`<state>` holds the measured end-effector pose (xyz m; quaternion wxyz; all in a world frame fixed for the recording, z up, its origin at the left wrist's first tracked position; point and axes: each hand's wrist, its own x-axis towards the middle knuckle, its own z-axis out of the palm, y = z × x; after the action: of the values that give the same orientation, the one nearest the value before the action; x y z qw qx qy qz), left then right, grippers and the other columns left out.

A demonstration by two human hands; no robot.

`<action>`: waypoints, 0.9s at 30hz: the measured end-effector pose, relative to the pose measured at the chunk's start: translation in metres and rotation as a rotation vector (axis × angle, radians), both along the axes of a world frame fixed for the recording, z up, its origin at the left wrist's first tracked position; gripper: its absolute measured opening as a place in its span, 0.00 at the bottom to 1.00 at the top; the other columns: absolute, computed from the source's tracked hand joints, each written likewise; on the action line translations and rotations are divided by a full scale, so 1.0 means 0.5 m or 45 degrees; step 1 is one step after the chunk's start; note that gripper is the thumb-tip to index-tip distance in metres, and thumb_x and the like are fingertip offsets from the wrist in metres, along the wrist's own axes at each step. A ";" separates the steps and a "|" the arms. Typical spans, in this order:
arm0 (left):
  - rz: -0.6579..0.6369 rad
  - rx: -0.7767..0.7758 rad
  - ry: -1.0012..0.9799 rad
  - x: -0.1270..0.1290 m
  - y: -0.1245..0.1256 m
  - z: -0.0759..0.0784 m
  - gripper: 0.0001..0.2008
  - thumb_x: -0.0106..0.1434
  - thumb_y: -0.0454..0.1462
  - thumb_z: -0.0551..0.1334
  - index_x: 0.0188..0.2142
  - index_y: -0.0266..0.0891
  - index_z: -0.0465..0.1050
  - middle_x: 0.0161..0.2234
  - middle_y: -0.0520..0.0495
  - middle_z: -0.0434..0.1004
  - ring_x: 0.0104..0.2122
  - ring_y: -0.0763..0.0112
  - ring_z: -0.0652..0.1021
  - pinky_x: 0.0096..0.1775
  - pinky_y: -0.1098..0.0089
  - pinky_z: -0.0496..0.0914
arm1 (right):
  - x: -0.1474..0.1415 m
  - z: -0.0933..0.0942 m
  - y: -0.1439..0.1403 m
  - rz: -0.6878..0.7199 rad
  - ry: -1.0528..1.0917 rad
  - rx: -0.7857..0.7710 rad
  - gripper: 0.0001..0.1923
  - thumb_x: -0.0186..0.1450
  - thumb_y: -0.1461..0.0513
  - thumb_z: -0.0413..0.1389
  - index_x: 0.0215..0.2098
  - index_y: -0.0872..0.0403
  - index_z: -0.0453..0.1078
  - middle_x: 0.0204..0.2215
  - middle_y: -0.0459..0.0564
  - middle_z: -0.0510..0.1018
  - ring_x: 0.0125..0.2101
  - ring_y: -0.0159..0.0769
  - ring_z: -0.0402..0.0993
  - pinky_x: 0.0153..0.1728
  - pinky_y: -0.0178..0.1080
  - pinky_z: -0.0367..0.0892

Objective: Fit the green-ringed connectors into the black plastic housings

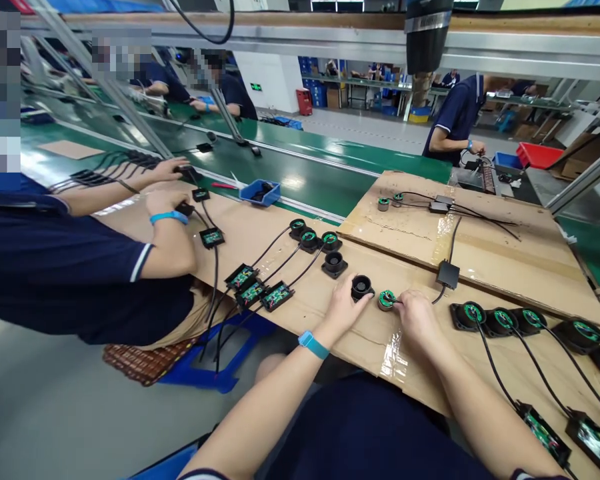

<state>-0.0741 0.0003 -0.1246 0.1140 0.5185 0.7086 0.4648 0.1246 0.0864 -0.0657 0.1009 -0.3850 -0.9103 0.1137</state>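
Here, your left hand pinched the black housing while your right hand gripped the green-topped disc; mating seemingly underway, alignment needed next.

A cardboard-covered counter is carrying wired boards at left, coils at right, and a cardboard sheet lying far right.

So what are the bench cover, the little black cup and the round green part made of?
The bench cover looks like plain brown cardboard, matte, with creases and glossy strips of clear tape. The black cup by the left hand seems moulded plastic, smooth with a dull sheen. The round green part at the right hand looks like a green circuit board in a greyish ring, possibly metal; too small to be sure.
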 end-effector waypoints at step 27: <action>-0.090 0.119 -0.136 -0.009 -0.009 0.016 0.24 0.61 0.35 0.68 0.56 0.41 0.67 0.52 0.41 0.76 0.53 0.56 0.75 0.57 0.52 0.70 | -0.103 0.002 -0.012 0.072 0.772 0.020 0.24 0.68 0.51 0.59 0.55 0.57 0.73 0.42 0.56 0.82 0.37 0.42 0.79 0.43 0.44 0.76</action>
<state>-0.0785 -0.0044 -0.1164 0.1438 0.5222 0.6604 0.5201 0.0729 0.0805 -0.0648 0.3677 -0.3074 -0.8499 0.2191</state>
